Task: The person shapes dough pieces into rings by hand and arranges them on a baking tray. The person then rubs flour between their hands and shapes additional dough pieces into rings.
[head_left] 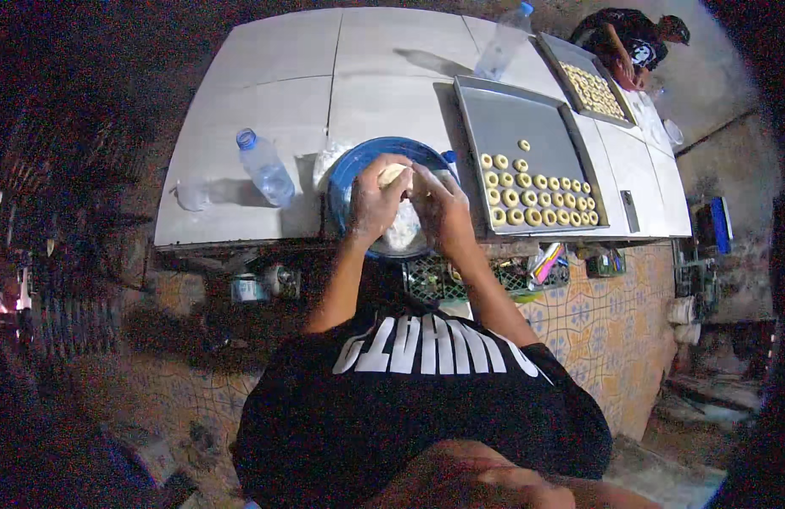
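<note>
Over a blue basin (350,165) with white flour (401,231) in it, my floury left hand (375,202) is wrapped around a pale lump of dough (393,174). My right hand (443,208) meets the lump from the right, fingers curled against it; their tips are partly hidden. Just right of the basin, a large metal tray (537,119) holds several small dough rings (529,198) toward its near end.
An open plastic bottle (269,178) and clear container (192,195) stand left on the tiled table (265,102). Another bottle (499,51), a second tray of rings (592,85) and a phone (630,210) are rightward. A person (630,47) works top right. Crates (435,276) sit below.
</note>
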{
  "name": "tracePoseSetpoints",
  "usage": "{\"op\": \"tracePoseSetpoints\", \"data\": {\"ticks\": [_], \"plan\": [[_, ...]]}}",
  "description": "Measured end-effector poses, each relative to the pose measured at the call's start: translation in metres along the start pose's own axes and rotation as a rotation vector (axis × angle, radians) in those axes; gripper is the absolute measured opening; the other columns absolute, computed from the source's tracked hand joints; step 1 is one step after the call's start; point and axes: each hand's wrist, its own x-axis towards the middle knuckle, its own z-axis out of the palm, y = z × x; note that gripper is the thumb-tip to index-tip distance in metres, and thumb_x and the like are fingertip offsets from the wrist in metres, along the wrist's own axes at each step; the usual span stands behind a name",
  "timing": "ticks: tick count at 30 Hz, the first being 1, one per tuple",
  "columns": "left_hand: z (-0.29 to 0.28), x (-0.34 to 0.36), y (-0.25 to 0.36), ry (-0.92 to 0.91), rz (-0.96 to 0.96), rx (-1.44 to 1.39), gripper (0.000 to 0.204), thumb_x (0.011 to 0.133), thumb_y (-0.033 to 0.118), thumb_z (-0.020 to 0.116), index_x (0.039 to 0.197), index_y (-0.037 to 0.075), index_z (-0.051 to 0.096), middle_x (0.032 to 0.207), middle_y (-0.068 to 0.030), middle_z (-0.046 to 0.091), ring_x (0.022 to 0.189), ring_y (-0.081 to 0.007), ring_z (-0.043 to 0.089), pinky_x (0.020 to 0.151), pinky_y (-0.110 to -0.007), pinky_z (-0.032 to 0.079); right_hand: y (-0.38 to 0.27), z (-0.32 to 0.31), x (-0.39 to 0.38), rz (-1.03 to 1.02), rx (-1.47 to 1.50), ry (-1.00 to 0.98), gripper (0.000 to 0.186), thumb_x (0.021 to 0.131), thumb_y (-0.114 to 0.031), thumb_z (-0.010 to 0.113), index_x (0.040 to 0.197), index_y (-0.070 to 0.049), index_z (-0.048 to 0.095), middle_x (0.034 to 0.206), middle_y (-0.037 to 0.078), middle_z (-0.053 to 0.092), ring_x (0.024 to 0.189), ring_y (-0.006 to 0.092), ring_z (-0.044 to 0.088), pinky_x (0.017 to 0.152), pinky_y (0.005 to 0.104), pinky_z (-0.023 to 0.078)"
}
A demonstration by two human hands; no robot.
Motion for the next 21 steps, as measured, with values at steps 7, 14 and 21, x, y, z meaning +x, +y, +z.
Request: {"op": "tracePoseSetpoints", "data": {"ticks": [7, 14, 21], "plan": [[-0.007, -0.002, 0.004, -0.144, -0.078, -0.062, 0.016, 0.093, 0.015, 0.07, 0.101, 0.002, 0.066, 0.086, -0.0049, 0.069, 0.079, -0.0099, 0.065, 0.071, -0.027, 0.054, 0.012, 0.011, 0.004, -0.08, -0.178, 0.086, 0.022, 0.087, 0.003, 0.066, 0.109, 0.003, 0.066, 0.089, 0.018, 0.064, 0.079, 0.0356, 0.064, 0.071, 0.038, 0.052], [-0.008, -0.007, 0.004, -0.062, -0.153, -0.055, 0.016, 0.095, 0.017, 0.067, 0.101, 0.003, 0.061, 0.084, -0.0049, 0.066, 0.07, -0.0086, 0.062, 0.061, -0.025, 0.052, 0.031, 0.008, 0.0, 0.447, 0.711, -0.205, 0.029, 0.099, -0.015, 0.052, 0.118, 0.003, 0.062, 0.101, 0.007, 0.067, 0.086, 0.0155, 0.064, 0.073, 0.0296, 0.052], [-0.003, -0.008, -0.022, -0.002, -0.129, 0.021, 0.019, 0.097, 0.024, 0.065, 0.1, 0.006, 0.06, 0.077, -0.0014, 0.06, 0.065, -0.0079, 0.057, 0.056, -0.026, 0.047, 0.02, 0.013, -0.003, -0.046, 0.12, -0.084, 0.045, 0.087, 0.0, 0.065, 0.132, -0.005, 0.06, 0.111, 0.015, 0.067, 0.094, 0.0285, 0.068, 0.079, 0.0373, 0.055]]}}
